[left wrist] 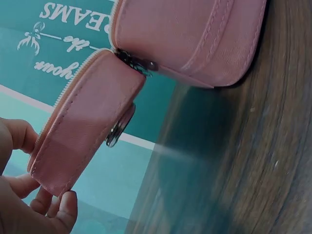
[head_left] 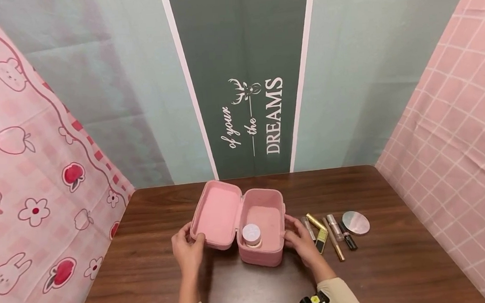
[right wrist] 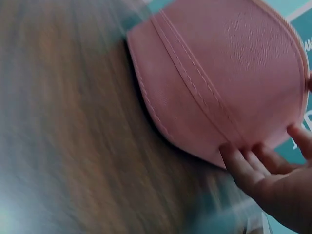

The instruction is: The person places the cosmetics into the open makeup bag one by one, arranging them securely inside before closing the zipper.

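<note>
While pinching the rim of the opened lid [head_left: 218, 212] between thumb and fingers of the left hand [head_left: 189, 252], resting slightly spread fingers of the right hand [head_left: 304, 243] against the right wall of the pink zippered case [head_left: 262, 259], at lower centre of the head frame. Showing a white-lidded jar [head_left: 251, 234] inside, at the case's lower left. Farther right on the wood-grain table [head_left: 394, 272], beside the right hand, showing slim cosmetic tubes [head_left: 334, 228] and a round compact [head_left: 356, 222].
</note>
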`<state>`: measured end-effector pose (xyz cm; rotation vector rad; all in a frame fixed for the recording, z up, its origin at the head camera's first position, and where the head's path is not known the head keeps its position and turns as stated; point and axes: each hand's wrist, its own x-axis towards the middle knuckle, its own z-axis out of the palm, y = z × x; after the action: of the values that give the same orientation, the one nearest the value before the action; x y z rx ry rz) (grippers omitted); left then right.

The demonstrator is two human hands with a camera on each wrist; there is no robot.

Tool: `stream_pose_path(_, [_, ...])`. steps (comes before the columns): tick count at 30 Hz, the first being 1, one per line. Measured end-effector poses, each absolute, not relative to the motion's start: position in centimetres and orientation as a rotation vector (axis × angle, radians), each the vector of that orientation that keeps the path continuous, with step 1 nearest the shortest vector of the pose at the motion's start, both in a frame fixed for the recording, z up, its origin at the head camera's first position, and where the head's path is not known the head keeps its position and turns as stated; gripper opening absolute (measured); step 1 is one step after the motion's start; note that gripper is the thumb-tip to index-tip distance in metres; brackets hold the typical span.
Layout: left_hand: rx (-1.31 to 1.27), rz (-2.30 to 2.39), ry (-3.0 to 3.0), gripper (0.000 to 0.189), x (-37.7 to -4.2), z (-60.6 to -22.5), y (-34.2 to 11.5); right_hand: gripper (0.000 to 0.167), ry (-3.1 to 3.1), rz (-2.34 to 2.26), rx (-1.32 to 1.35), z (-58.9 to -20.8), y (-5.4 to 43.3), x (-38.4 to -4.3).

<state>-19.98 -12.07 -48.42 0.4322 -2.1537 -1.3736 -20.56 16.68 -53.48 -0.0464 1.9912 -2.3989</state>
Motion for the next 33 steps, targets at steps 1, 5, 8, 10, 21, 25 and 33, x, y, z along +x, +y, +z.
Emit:
stream_pose_path(1, [0.438,-1.378,-2.148,0.041,-19.8,-48.4,-11.9,0.055,1.990,-2.390,-0.058,-53.4,16.9,-20.9])
stream_pose_path(5, [0.448,-1.405,-2.137,0.040,-18.9,-48.3,-11.1,0.049,2.005,-2.376,-0.037,-53.4,17.8,-22.1])
stream_pose_path(8, [0.429,-1.403,-2.121,0.040,-18.2,-48.4,-10.5,0.046,2.014,-2.387,0.000,-53.5,18.2,-23.0])
stream_pose_path(10, [0.415,-1.410,-2.100,0.039,-17.9,-48.5,-10.2,0.046,2.007,-2.398,0.019,-53.5,18.4,-23.3])
stream_pose_path(21, [0.430,-1.437,-2.071,0.040,-17.1,-49.0,-9.6,0.046,2.036,-2.383,0.074,-53.6,18.5,-23.2])
stream_pose_path(25, [0.413,-1.471,-2.038,0.040,-16.9,-48.9,-9.7,0.038,2.408,-2.174,-0.077,-52.9,18.3,-22.5])
stream_pose_path(33, [0.386,-1.416,-2.088,0.042,-16.6,-48.9,-10.2,0.039,3.166,-1.125,-0.440,-49.5,19.8,-20.2])
